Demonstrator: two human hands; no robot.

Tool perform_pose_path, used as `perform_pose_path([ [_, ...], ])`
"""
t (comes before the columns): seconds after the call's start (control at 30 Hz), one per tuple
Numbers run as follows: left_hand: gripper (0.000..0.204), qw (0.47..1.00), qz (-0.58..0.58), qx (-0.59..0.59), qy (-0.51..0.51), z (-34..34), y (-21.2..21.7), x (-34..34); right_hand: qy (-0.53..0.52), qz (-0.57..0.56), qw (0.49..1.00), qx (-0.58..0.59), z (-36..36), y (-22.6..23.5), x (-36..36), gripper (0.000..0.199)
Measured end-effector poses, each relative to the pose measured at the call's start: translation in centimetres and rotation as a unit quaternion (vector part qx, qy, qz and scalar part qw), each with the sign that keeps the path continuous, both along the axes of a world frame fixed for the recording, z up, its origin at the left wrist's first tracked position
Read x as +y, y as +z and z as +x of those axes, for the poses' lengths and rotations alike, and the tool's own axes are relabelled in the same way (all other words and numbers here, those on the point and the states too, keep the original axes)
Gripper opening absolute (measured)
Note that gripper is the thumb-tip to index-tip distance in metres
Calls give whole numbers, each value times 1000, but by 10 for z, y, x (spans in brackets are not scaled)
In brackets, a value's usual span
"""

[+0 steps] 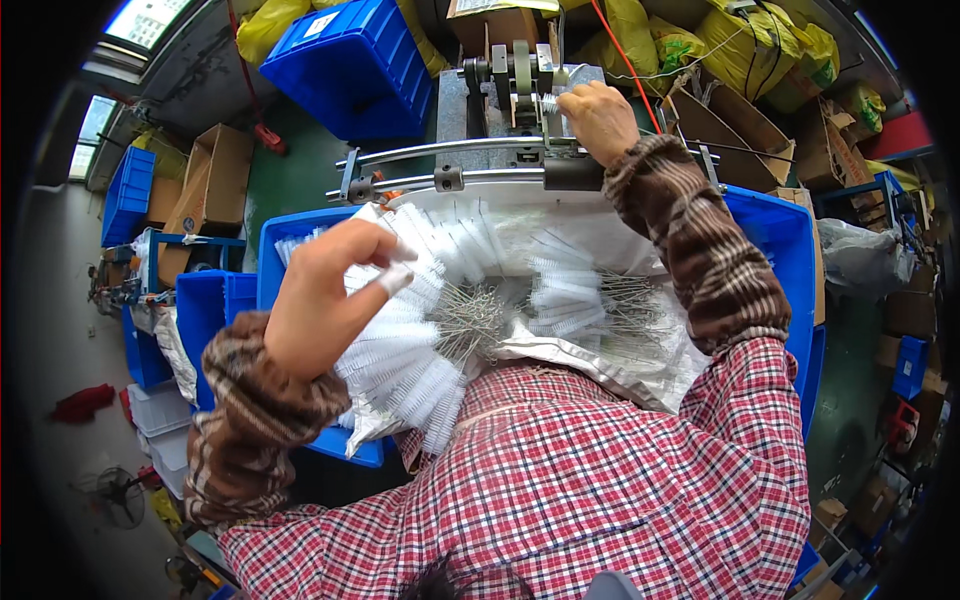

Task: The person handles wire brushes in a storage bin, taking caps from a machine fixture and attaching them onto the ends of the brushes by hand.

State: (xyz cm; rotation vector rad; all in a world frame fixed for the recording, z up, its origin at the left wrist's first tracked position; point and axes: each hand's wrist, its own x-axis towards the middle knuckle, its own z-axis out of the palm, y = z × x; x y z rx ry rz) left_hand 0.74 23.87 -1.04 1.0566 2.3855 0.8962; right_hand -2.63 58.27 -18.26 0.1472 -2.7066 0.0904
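Observation:
My right hand reaches to the machine at the far middle, its fingers pinched on a small white-bristled wire brush beside the machine's wheel. Most of that brush is hidden by the hand and the machine. Above the left pile of white wire brushes hovers my left hand, with its fingers bent and thumb apart. White tape wraps its thumb and a fingertip, and nothing shows between them. A second group of brushes lies to the right, its twisted wire stems pointing right.
Under the brushes, a white woven sheet covers part of a large blue bin across my lap. Metal rails cross in front of the machine. Beyond stand a blue crate, cardboard boxes and yellow sacks.

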Motion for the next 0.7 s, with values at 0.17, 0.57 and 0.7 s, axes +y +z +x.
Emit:
perform_pose_path([
  [0.17,22,994,-85,73,4,31,3,-38,-18,38,999,-4,-21,-18,9,12],
  [0.57,27,973,-150,173,41,48,-5,-57,64,-7,997,40,-28,-30,23,22],
  [0.7,22,971,-151,183,42,45,-10,-61,89,-81,991,52,0,-18,27,33],
])
